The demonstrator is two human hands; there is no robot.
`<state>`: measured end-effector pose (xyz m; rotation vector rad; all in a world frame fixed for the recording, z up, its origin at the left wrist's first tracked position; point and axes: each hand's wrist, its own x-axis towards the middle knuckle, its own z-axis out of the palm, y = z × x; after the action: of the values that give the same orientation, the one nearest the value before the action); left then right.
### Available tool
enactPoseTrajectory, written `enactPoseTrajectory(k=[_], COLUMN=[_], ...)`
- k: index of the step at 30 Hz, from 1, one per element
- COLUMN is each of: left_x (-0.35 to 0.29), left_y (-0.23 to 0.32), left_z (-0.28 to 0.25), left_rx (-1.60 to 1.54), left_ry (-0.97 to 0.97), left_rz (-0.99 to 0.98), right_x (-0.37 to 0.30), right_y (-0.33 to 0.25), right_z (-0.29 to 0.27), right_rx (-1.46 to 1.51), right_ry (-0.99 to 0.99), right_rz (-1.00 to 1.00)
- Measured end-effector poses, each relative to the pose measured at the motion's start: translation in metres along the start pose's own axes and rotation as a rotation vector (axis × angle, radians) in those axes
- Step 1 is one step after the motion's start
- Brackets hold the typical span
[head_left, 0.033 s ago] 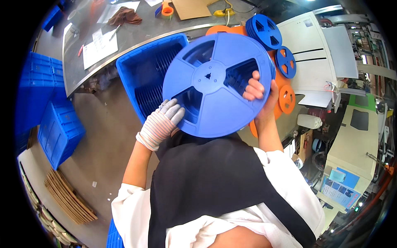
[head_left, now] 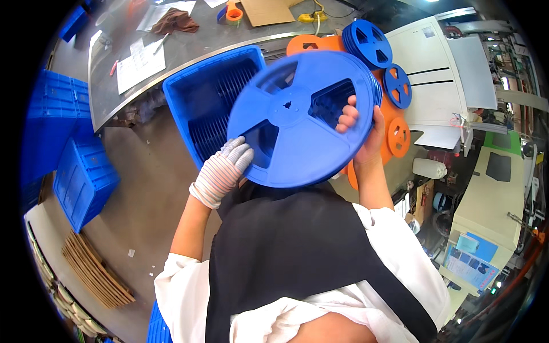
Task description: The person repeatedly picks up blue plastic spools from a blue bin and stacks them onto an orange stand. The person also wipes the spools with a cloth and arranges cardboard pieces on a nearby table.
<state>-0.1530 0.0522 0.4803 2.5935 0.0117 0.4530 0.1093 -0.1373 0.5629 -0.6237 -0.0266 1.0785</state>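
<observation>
In front of my body I hold a stack of large blue plastic reels (head_left: 306,148), facing me at a tilt, with spoked windows and a small centre hole. Several rims show along its right edge. My right hand (head_left: 361,128), bare, grips the right side, its fingertips showing through a window and the thumb at the outer rim. At the lower left, my left hand (head_left: 222,171), in a striped glove, bends its fingers over the rim by another window. Behind the reels stands a blue bin (head_left: 189,108) with rows of thin dark ridges or discs inside.
Orange reels (head_left: 398,136) and smaller blue reels (head_left: 369,44) lie to the right. A metal table (head_left: 123,63) beyond holds papers, a brown cloth (head_left: 175,21) and a tape dispenser (head_left: 233,14). Blue crates (head_left: 83,183) and flat cardboard (head_left: 94,268) stand at left.
The reels have tilted slightly, so more of their stacked rims show at the right and the front one is blurred. Both hands keep their hold.
</observation>
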Motion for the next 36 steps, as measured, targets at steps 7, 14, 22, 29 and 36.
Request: enactPoseTrajectory(k=[7,14,22,29,36], left_x=[-0.059,-0.098,-0.074,-0.025,-0.003], left_y=[0.001,-0.008,0.002,0.017,0.012], left_z=[-0.002,0.003,-0.02,-0.012,0.015], left_rx=[-1.461,-1.911,-1.659,-0.878,-0.255], left_ry=[0.48,0.713,0.773,0.466,0.403], left_rz=[-0.695,-0.68,-0.608,-0.791,-0.131], right_x=[0.005,-0.01,-0.005,0.005,0.009], right_y=[0.005,-0.008,-0.01,-0.018,-0.012], right_z=[-0.012,-0.026,-0.019,-0.008,0.009], right_rx=[-0.003,0.056,0.042,0.229,0.341], right_ry=[0.003,-0.064,-0.156,-0.291,-0.354], right_rz=[0.014,-0.017,0.012,0.06,0.093])
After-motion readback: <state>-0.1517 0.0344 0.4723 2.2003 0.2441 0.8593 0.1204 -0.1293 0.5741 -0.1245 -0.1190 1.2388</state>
